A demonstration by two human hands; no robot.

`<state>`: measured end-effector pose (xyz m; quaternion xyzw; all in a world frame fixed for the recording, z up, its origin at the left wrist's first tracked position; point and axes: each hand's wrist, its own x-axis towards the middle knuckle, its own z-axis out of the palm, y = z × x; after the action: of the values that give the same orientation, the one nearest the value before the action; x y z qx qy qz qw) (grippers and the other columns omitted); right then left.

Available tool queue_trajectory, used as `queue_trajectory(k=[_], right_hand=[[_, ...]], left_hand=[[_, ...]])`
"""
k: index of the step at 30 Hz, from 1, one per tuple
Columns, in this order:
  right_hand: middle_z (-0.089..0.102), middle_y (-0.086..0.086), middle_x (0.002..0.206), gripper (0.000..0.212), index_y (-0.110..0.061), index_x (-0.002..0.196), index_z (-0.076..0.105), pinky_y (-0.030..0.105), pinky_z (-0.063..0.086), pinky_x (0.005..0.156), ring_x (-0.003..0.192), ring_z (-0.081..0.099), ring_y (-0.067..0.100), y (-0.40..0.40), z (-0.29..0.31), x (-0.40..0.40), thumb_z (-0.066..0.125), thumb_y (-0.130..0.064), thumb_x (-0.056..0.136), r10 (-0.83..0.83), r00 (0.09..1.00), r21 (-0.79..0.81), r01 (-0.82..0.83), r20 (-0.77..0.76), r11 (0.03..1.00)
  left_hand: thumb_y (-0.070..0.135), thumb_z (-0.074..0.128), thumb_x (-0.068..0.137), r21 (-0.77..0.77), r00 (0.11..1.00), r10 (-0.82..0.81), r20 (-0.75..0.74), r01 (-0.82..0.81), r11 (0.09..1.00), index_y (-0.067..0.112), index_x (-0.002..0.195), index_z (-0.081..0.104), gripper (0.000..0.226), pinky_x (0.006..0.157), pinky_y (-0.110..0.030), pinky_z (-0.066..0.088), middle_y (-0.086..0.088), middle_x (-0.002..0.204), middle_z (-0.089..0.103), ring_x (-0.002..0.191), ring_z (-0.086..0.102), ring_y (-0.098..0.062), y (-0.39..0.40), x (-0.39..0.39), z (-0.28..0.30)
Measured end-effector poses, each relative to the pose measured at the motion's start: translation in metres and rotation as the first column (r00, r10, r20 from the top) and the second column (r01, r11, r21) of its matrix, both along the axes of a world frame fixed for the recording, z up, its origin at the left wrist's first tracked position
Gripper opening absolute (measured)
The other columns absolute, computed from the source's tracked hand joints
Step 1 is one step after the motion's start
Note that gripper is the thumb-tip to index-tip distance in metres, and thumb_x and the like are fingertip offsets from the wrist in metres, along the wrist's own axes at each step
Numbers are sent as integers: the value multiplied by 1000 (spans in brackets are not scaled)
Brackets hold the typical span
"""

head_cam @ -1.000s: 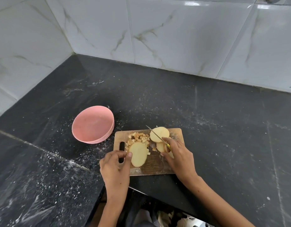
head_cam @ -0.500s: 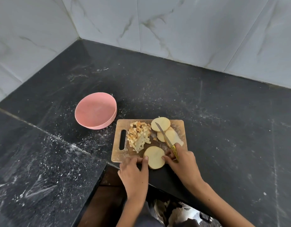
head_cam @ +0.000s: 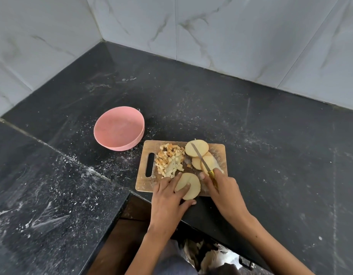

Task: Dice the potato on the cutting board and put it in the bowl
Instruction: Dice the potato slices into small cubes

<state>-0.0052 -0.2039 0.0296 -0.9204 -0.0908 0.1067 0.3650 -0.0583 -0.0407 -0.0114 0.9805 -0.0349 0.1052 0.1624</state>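
A wooden cutting board (head_cam: 147, 182) lies on the black counter. A pile of diced potato (head_cam: 169, 159) sits on its left half. Round potato slices (head_cam: 197, 148) lie at its far right. My left hand (head_cam: 168, 197) holds one round potato slice (head_cam: 191, 186) at the board's near edge, fingers across its top and thumb under its near rim. My right hand (head_cam: 224, 192) grips a knife (head_cam: 201, 158) by its yellow handle, the blade pointing away over the far slices. An empty pink bowl (head_cam: 119, 131) stands left of the board.
White marble-look wall tiles (head_cam: 231, 32) close off the back and left of the black counter (head_cam: 271, 155). The counter's inner corner edge (head_cam: 130, 193) drops off just below the board. White specks lie scattered on the counter.
My left hand has slid the round slice from beside the dice toward the board's near edge and now holds it there. My right hand with the knife shifted slightly nearer.
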Motion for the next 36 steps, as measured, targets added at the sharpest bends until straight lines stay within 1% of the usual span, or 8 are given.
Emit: queue_trajectory(k=[3,6,10,14,18,27,33,36], right_hand=[[46,-5,58,33,-24,77,39,26,34,49,49,42,10,-13,5,-6,27,-46,98,89,993,-53,-93,-76,994],[46,-4,59,23,-21,94,40,29,36,52,49,43,13,-24,2,-11,27,-37,102,159,976,-176,-184,-148,967],[46,-4,64,25,-20,93,39,30,38,57,54,45,15,-25,4,-18,25,-39,102,174,970,-274,-217,-172,937],[47,-4,67,28,-18,92,41,32,41,60,61,50,18,-21,9,-20,25,-39,102,161,965,-305,-220,-205,927],[46,-6,69,24,-21,91,38,30,39,61,63,49,18,-15,12,-19,25,-37,103,145,962,-339,-219,-231,915],[58,8,95,7,-14,102,36,35,42,64,85,61,31,2,20,-13,31,-11,99,125,936,-478,-279,-328,833],[41,-2,73,6,-17,102,31,35,39,65,75,53,28,-16,16,-26,26,-20,103,151,926,-479,-313,-347,820],[39,-3,72,21,-14,114,34,34,39,66,79,57,27,-25,16,-32,21,-28,105,150,920,-482,-323,-363,814]], left_hand=[[45,88,58,-12,999,3,-33,-4,1000,26,93,78,41,86,-34,31,-6,118,68,104,44,-20,-2,1,2],[39,89,61,-68,999,-27,-42,24,997,29,93,78,35,84,-32,31,-5,121,67,104,44,-20,0,3,4],[39,78,68,-84,996,-53,-65,48,995,33,93,78,26,86,-31,29,-3,125,66,106,42,-19,6,7,8],[47,75,72,-13,997,15,-80,-16,1000,35,92,77,23,87,-33,29,-2,122,66,109,43,-21,0,6,10],[47,86,64,21,990,101,-102,-100,995,29,97,76,39,85,-33,29,-1,115,68,106,49,-22,-7,6,11],[38,93,52,145,970,209,-127,-190,971,28,87,78,39,83,-38,36,-2,106,71,95,64,-26,-25,7,10],[40,93,50,128,968,227,-104,-214,968,31,85,78,39,76,-36,51,-1,105,71,95,64,-24,-27,6,9],[38,93,50,94,973,222,-66,-216,972,29,84,78,39,82,-37,45,-1,105,70,96,62,-25,-24,7,5]])
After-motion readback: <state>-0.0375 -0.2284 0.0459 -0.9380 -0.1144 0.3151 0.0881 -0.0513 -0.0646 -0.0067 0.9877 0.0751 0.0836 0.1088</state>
